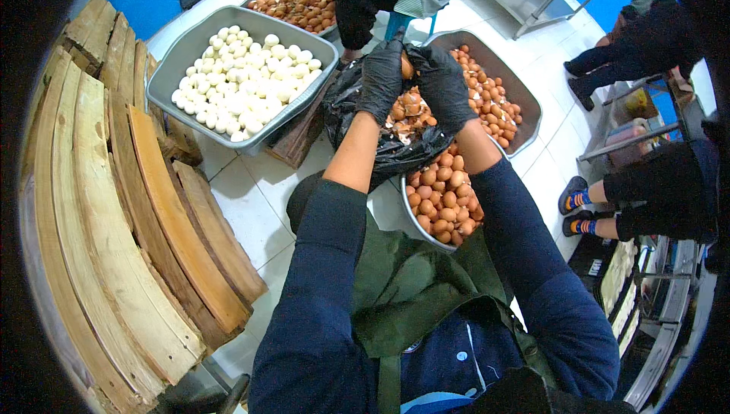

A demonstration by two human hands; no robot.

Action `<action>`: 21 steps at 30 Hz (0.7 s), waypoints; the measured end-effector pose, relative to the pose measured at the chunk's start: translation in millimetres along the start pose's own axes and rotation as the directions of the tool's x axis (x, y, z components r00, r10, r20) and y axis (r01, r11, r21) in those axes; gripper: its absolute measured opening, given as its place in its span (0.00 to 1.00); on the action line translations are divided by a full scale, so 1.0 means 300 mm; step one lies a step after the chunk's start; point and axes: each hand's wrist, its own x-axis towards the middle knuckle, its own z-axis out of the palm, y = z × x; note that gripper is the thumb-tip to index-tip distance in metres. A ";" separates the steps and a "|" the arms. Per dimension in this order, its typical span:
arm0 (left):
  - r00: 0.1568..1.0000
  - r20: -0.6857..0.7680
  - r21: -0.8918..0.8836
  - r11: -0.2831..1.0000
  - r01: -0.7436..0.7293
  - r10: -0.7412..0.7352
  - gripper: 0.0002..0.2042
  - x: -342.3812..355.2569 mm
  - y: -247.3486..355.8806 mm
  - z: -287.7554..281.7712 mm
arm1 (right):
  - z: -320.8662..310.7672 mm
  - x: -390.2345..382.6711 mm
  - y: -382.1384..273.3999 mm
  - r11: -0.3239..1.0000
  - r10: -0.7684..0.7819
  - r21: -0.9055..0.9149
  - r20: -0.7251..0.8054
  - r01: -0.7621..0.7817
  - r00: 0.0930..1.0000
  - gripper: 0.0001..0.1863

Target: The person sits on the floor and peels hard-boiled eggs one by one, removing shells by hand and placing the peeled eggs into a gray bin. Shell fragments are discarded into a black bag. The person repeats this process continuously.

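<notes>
Between my two black-gloved hands is a brown egg, held above a black plastic bag. My left hand is closed round the egg's left side. On the other side, the bent fingers of my right hand press at the egg; its fingertips are partly hidden. Broken brown eggshells lie in the mouth of the bag, right under my hands. Close to my right forearm stands a round basin full of brown eggs.
Peeled white eggs fill a grey tub at the left. A second tub of brown eggs stands beyond my right hand. Wooden pallets line the left side. A seated person works ahead; other people stand right.
</notes>
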 end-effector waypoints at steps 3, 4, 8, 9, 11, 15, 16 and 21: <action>0.992 -0.124 -0.136 0.990 -0.030 0.013 0.16 -0.016 0.016 -0.007 | -0.019 0.019 -0.004 0.998 -0.059 0.003 0.020 0.059 0.998 0.19; 0.996 -0.080 -0.179 0.984 0.021 -0.036 0.13 -0.022 0.016 -0.011 | -0.022 0.024 -0.004 0.997 -0.070 0.023 0.022 0.069 0.997 0.20; 0.970 -0.003 -0.601 0.776 0.192 -0.242 0.11 -0.036 0.020 0.004 | -0.037 0.042 0.007 0.997 -0.037 0.067 0.114 0.029 0.993 0.22; 0.924 0.158 -0.823 0.470 0.318 -0.348 0.11 -0.040 0.015 0.011 | -0.041 0.039 0.010 0.996 -0.042 0.079 0.120 0.032 0.992 0.21; 0.844 0.392 -0.908 -0.009 0.418 -0.366 0.13 -0.054 -0.003 0.021 | -0.052 0.040 0.018 0.998 0.014 -0.057 0.190 -0.004 0.982 0.15; 0.984 -0.005 -0.811 0.576 0.101 -0.179 0.17 -0.093 -0.063 0.017 | -0.059 0.028 0.024 0.989 0.131 0.035 0.222 -0.142 0.966 0.18; 0.992 -0.077 -0.704 0.710 0.018 -0.102 0.19 -0.094 -0.077 0.010 | -0.057 0.027 0.025 0.995 0.075 0.050 0.191 -0.086 0.979 0.19; 0.845 0.388 -0.919 -0.093 0.382 -0.368 0.19 -0.085 -0.092 -0.052 | -0.005 0.052 0.018 0.975 0.086 0.185 0.177 -0.119 0.981 0.20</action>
